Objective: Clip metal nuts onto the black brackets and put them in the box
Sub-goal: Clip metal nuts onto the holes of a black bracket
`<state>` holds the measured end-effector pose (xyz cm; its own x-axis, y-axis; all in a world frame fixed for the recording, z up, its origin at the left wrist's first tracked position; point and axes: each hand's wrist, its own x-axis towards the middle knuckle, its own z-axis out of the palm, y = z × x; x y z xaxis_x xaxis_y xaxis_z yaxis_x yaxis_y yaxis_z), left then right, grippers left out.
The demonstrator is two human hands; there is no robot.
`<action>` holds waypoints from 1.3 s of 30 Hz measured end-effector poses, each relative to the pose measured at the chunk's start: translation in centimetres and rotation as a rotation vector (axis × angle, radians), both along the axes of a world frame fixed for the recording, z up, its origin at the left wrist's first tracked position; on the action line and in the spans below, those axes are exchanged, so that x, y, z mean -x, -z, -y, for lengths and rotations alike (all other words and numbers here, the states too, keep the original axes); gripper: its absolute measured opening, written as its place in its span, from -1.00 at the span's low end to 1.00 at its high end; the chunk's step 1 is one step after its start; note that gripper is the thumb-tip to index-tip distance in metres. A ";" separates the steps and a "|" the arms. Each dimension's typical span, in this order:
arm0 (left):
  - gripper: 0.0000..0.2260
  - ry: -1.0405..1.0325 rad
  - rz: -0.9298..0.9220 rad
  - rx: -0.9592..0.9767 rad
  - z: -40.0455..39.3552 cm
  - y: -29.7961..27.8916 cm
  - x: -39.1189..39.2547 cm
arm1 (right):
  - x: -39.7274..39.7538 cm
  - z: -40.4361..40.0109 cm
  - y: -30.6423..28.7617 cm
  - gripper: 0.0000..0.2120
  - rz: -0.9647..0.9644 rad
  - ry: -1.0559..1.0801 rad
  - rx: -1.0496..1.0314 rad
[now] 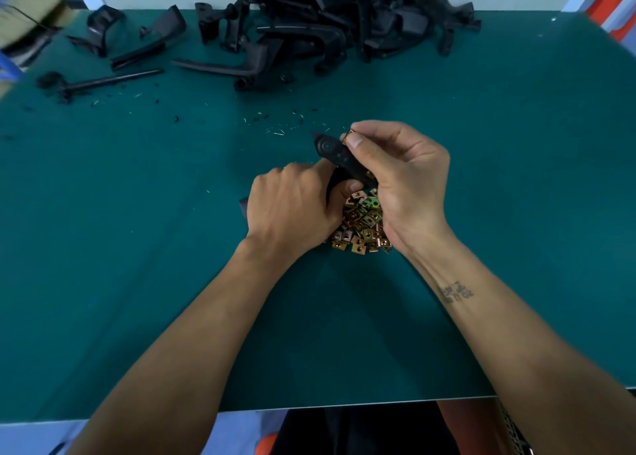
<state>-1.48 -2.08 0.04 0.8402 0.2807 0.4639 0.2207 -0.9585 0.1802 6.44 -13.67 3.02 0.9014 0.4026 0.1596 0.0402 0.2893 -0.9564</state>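
Observation:
My left hand (292, 207) grips the lower end of a black bracket (335, 153) that points up and away over the green mat. My right hand (395, 176) pinches a small metal nut (350, 134) between thumb and forefinger, right at the bracket's upper edge near its round boss. A heap of brass-coloured metal nuts (361, 225) lies on the mat between and under my two wrists. The part of the bracket inside my left palm is hidden.
A large pile of black brackets (344, 17) sits at the far edge of the green table (516, 179), with loose ones (144, 38) spread to the far left. A cardboard box (31, 10) shows blurred at the top left corner. Small black scraps dot the mat.

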 end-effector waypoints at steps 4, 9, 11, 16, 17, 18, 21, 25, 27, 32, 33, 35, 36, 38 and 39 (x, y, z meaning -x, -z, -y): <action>-0.60 -0.008 0.005 0.010 -0.1 0.0 0.0 | 0.1 -0.1 0.1 -0.84 0.020 0.024 0.009; -0.60 -0.001 0.012 0.010 0.0 0.1 0.0 | 0.2 0.0 0.2 -0.82 0.055 0.014 0.028; -0.61 0.004 0.013 0.017 0.0 0.1 0.0 | 0.2 0.0 0.1 -0.82 0.067 0.006 0.044; -0.66 0.018 0.029 0.024 0.1 0.1 0.0 | 0.3 0.0 0.2 -0.82 0.087 0.012 0.065; -0.66 0.019 0.036 0.026 0.1 0.1 0.0 | 0.4 0.0 0.3 -0.82 0.083 0.013 0.064; -0.66 0.018 0.039 0.026 0.1 0.1 0.0 | 0.4 -0.1 0.3 -0.83 0.067 0.013 0.057; -0.67 0.010 0.021 0.021 0.1 0.2 -0.1 | 0.7 -0.2 0.4 -0.84 -0.022 0.018 0.010; -0.64 0.002 0.003 0.014 0.1 0.3 -0.1 | 1.0 -0.3 0.4 -0.88 -0.117 0.039 -0.054; -0.66 0.010 0.012 0.026 0.0 0.3 -0.1 | 1.1 -0.4 0.4 -0.90 -0.141 0.048 -0.079; -0.64 0.018 0.055 0.024 0.0 0.3 -0.1 | 1.1 -0.4 0.4 -0.88 -0.105 0.051 -0.087; -0.64 0.016 0.060 0.020 0.0 0.4 -0.1 | 1.1 -0.4 0.4 -0.87 -0.087 0.049 -0.078; -0.62 0.012 0.068 0.015 0.0 0.4 -0.1 | 1.1 -0.3 0.5 -0.85 -0.046 0.043 -0.047; -0.61 0.010 0.071 0.017 0.0 0.4 -0.1 | 1.1 -0.3 0.5 -0.84 -0.020 0.039 -0.029; -0.60 0.008 0.083 0.012 -0.1 0.4 -0.1 | 1.0 -0.2 0.6 -0.82 0.042 0.009 -0.011; -0.59 0.010 0.092 0.009 0.0 0.4 0.0 | 1.0 -0.1 0.6 -0.81 0.077 -0.015 -0.010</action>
